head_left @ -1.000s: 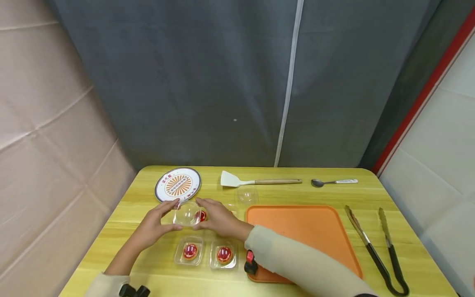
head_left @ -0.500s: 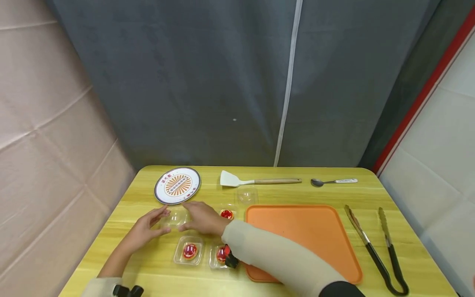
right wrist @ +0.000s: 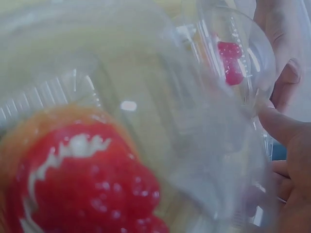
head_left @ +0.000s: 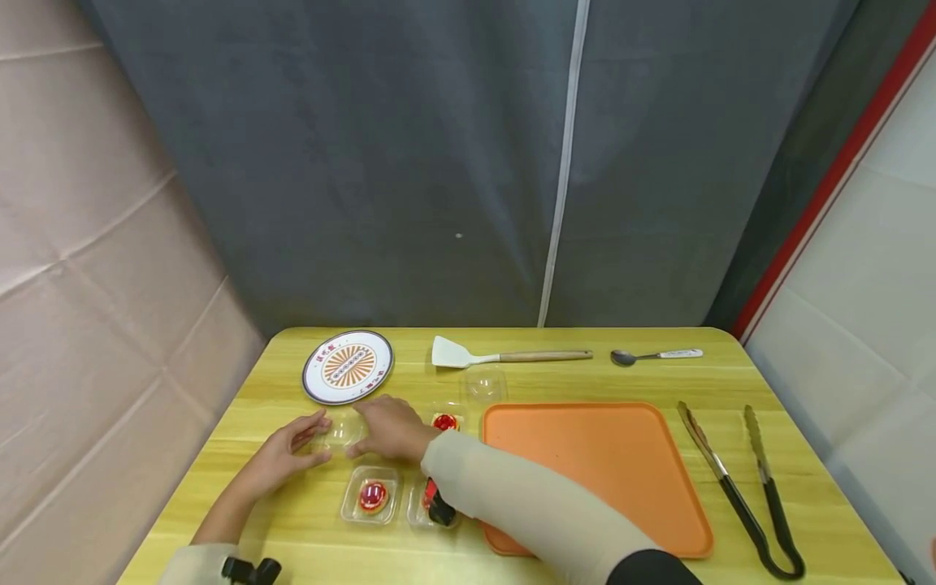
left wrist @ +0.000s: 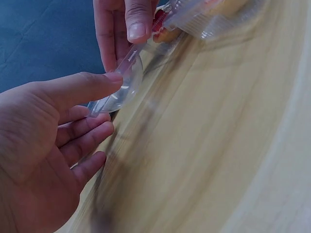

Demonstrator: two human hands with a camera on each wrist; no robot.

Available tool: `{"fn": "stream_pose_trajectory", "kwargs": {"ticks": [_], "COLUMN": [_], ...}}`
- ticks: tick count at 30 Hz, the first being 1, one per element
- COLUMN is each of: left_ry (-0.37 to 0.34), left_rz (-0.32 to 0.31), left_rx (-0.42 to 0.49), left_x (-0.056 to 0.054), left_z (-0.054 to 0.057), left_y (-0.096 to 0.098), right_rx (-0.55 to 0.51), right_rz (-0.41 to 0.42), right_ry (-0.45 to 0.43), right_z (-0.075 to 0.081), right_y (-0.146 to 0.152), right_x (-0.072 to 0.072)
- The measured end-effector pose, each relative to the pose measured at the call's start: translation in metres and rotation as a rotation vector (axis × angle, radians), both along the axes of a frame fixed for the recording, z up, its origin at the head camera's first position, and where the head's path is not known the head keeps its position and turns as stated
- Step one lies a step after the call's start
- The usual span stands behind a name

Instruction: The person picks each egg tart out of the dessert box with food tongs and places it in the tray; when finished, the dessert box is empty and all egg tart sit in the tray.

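Between the two hands, close over the table just below the plate, is a clear plastic domed lid (head_left: 342, 431). My left hand (head_left: 283, 457) pinches its left edge; in the left wrist view the thumb lies on top of the lid (left wrist: 124, 94), fingers below, dome facing down. My right hand (head_left: 392, 429) holds the opposite edge between thumb and fingers. Red-topped tarts sit nearby in clear plastic boxes: one tart (head_left: 374, 496) in front, another tart (head_left: 445, 422) beside the right wrist, and a third partly hidden under the right sleeve. A covered tart (right wrist: 87, 179) looms large in the right wrist view.
A patterned plate (head_left: 348, 367) lies behind the hands. Further right are a white spatula (head_left: 453, 353), another clear lid (head_left: 486, 383) and a spoon (head_left: 625, 357). An orange tray (head_left: 585, 455) fills the middle right, with black-handled tongs (head_left: 746, 504) beyond it.
Both hands have carried the clear lid left and down toward the table, off the area of the back tart, which now shows uncovered by the hand. In the last half second they barely shift.
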State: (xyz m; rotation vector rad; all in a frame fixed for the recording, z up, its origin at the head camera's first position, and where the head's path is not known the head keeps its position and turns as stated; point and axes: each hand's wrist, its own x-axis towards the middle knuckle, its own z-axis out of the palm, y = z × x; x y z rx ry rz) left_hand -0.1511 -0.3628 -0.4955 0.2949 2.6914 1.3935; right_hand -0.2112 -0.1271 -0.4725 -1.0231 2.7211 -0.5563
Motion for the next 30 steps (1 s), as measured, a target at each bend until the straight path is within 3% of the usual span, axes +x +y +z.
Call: {"fn": "stream_pose_trajectory", "kwargs": {"ticks": [17, 26, 30], "left_ry": [-0.019, 0.028, 0.106], "left_rz": [-0.014, 0.009, 0.051], "left_rx": [-0.073, -0.166, -0.240], "left_x": [-0.001, 0.005, 0.015], "left_z": [-0.001, 0.004, 0.014], "left_y": [-0.001, -0.001, 0.000], "right_rx": [0.074, 0.023, -0.023], "right_rz": [-0.009, 0.058, 0.081], "right_ry": [-0.030, 0.015, 0.001], "right_z": [-0.001, 0.010, 0.017], "right_y": [-0.001, 0.013, 0.026], "right_x": [0.000, 0.001, 0.009]}}
